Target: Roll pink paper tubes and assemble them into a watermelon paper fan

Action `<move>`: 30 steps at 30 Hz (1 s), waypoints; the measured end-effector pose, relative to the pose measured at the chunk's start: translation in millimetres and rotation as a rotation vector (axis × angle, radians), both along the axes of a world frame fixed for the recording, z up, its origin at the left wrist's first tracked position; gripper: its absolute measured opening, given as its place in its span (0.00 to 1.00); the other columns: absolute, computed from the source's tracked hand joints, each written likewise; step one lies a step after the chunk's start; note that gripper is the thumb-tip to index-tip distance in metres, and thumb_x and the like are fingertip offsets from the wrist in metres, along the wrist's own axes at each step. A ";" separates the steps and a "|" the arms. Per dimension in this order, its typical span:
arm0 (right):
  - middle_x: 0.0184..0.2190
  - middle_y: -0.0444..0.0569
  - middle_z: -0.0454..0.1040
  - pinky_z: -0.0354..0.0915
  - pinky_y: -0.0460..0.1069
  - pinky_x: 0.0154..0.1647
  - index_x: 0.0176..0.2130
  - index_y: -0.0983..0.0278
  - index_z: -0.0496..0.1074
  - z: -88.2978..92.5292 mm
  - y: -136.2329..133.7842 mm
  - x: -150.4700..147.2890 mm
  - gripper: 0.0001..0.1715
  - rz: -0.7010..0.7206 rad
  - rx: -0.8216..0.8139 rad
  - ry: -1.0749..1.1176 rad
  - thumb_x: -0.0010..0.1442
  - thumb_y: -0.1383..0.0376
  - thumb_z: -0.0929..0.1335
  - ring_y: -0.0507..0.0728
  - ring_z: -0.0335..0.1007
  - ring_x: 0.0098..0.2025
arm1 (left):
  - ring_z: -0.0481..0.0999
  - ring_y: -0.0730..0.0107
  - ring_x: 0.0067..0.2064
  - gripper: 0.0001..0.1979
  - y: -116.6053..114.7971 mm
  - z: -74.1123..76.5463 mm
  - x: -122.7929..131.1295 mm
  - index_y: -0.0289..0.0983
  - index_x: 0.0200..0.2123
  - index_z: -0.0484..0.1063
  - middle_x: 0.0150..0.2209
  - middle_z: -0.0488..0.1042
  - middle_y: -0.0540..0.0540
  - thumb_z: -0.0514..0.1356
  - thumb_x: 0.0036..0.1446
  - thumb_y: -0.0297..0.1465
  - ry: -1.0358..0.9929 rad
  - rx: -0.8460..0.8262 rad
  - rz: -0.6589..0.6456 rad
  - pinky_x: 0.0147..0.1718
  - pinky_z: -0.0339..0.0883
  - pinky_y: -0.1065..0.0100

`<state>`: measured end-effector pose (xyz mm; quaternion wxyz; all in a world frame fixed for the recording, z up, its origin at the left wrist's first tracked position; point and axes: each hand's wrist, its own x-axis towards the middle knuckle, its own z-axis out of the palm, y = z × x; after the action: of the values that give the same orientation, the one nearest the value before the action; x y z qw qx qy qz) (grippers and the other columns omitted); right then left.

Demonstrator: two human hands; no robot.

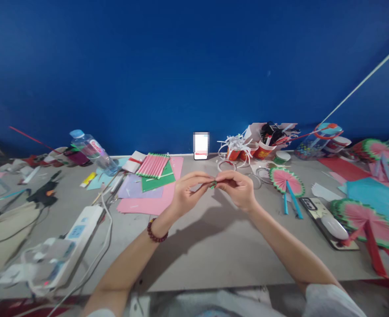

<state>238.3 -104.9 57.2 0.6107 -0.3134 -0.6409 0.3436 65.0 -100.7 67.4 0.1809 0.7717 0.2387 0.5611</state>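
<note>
Presenting as a small green piece point(213, 184), showing only in part. Being pinched between the fingertips of the left hand point(187, 193) and the right hand point(237, 188), at the point of contact between the two. Being supported from both sides, above the grey worktop point(211, 259). Showing green in the narrow opening between thumbs and forefingers, while otherwise being covered by the fingers. Possibly consisting of paper; appearing too small and too hidden for confirming outline, full length or orientation.
</note>
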 end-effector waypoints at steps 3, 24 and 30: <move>0.28 0.47 0.76 0.74 0.48 0.33 0.30 0.62 0.77 -4.0 0.4 -0.8 0.07 0.000 -0.011 0.047 0.47 0.63 0.75 0.53 0.74 0.31 | 0.78 0.70 0.38 0.06 -1.1 -0.4 1.5 0.37 0.35 0.76 0.35 0.78 0.43 0.60 0.55 0.25 -0.005 0.013 0.017 0.37 0.73 0.68; 0.30 0.48 0.76 0.69 0.50 0.38 0.31 0.61 0.75 -2.7 -3.4 0.9 0.02 -0.105 0.111 -0.081 0.52 0.66 0.72 0.54 0.72 0.35 | 0.76 0.69 0.41 0.08 -3.0 -1.4 1.4 0.40 0.39 0.77 0.38 0.78 0.43 0.59 0.57 0.29 -0.041 -0.160 -0.089 0.39 0.71 0.68; 0.28 0.47 0.76 0.66 0.49 0.34 0.29 0.61 0.75 3.2 -6.7 0.7 0.04 -0.160 0.048 -0.135 0.52 0.63 0.72 0.54 0.71 0.31 | 0.77 0.66 0.39 0.12 -3.5 -2.0 4.7 0.38 0.39 0.77 0.37 0.79 0.42 0.65 0.50 0.34 0.006 -0.208 0.004 0.39 0.71 0.66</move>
<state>239.0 -111.6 60.4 0.5988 -0.3714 -0.6616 0.2565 69.7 -104.2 65.4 0.2582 0.7499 0.2980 0.5312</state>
